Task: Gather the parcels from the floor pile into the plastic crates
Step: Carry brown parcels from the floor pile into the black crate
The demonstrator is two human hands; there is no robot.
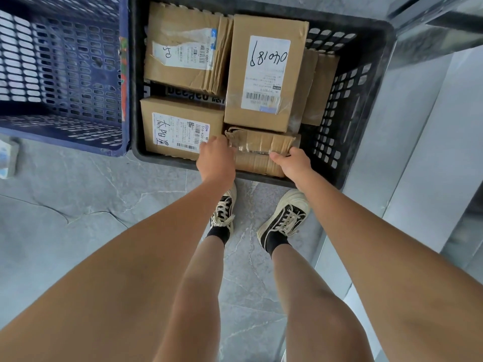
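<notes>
A black plastic crate (366,105) stands on the floor in front of my feet, holding several brown cardboard parcels. A crumpled, taped parcel (258,152) lies at the crate's near right corner. My left hand (215,158) grips its left end and my right hand (294,162) grips its right end, both just inside the near rim. A tall labelled parcel (264,74) lies right behind it, and a parcel with a handwritten label (177,126) sits to its left. Another worn parcel (183,48) is at the far left of the crate.
A blue plastic crate (62,74) with nothing visible inside stands touching the black crate's left side. A small packet (7,158) lies on the grey tiled floor at the far left. A metal frame or shelf (431,35) runs along the right. My feet stand close to the black crate.
</notes>
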